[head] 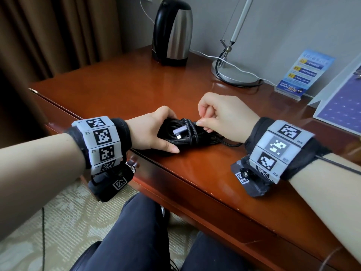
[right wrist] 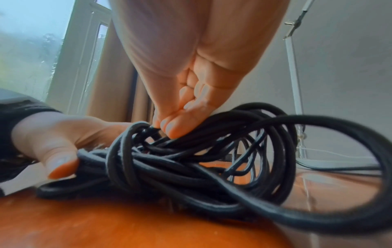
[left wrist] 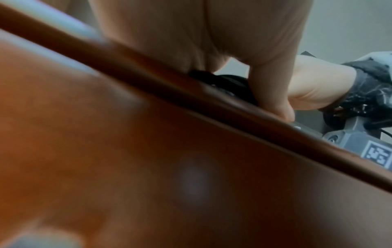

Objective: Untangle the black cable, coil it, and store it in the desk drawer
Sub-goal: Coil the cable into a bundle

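While black cable rests on desk | left fingers clasp bundle | right fingers pinch strand

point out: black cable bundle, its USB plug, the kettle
black cable [head: 197, 136], head view, on the wraps round the bundle's middle
USB plug [head: 179, 131], head view, on the grey plug body atop the bundle
kettle [head: 176, 36], head view, on its steel side

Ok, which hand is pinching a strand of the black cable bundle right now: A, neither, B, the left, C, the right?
C: the right hand pinches a strand atop the black cable with curled fingertips, while the left hand grips the bundle's end on the desk.
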Demonstrator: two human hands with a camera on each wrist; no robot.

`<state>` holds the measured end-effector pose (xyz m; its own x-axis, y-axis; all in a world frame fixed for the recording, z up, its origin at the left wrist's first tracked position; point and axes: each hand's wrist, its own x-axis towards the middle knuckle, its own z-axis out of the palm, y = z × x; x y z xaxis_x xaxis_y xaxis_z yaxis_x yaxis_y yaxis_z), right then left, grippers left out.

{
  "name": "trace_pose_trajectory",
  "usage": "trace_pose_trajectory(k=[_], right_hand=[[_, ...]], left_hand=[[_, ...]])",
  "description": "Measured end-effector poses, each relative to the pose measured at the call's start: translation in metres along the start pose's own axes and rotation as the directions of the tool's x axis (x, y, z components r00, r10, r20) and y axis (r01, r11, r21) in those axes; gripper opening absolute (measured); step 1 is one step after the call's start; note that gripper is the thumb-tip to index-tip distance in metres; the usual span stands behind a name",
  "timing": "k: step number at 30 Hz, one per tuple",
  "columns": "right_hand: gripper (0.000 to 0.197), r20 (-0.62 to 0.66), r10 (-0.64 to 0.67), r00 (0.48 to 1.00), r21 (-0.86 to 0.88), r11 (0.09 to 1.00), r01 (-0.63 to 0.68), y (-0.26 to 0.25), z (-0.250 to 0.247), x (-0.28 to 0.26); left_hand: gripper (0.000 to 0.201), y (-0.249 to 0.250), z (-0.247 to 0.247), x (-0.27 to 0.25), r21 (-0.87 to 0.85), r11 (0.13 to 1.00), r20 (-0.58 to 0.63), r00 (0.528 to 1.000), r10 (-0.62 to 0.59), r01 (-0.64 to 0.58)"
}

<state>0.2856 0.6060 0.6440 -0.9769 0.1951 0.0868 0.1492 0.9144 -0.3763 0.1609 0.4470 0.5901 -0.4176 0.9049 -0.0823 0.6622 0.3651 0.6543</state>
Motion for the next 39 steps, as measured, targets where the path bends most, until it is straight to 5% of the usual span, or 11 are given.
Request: trace_pose_trajectory(k=[6,11,15,21,25,34,39], right_hand=[[0.017,0.061,-0.072,0.996,-0.09,0.993,0.077,-0.01,0.006,-0.001],[0.019,0.083,-0.02,0.996,0.002,1.0,0.019,-0.007,-0.002,0.0],[0.011,0.044,-0.042,0.998,-0.191,0.98,0.049,0.003,-0.019,0.001],[0.013,0.075,0.01,0.997,-0.316,0.949,0.014,0.021,-0.018,-0.001],[0.009,-0.01,0.016,1.0,-0.255,0.967,-0.018,0.021,-0.012,0.001],[0.011,0.024,0.03,0.999,-0.258,0.966,-0.023,0.01,-0.011,0.008],[0.028,0.042,0.017,0.999,-0.279,0.96,-0.004,0.007,-0.015,0.009]], left_hand=[[0.081,0.0,0.0,-0.001,0.038,0.999,-0.012,1.0,0.006,-0.005],[0.08,0.001,0.001,-0.001,0.046,0.999,-0.033,0.999,-0.005,0.007],[0.08,0.002,-0.002,0.001,0.073,0.997,-0.035,0.999,-0.028,0.031],[0.077,0.006,-0.014,-0.001,0.398,0.917,-0.142,0.989,0.042,0.018],[0.072,0.008,-0.012,-0.002,0.221,0.973,-0.104,0.993,-0.052,0.074],[0.067,0.015,-0.015,0.002,0.246,0.965,-0.068,0.994,-0.08,0.095],[0.07,0.014,-0.015,0.005,0.242,0.964,-0.095,0.991,-0.089,0.11]])
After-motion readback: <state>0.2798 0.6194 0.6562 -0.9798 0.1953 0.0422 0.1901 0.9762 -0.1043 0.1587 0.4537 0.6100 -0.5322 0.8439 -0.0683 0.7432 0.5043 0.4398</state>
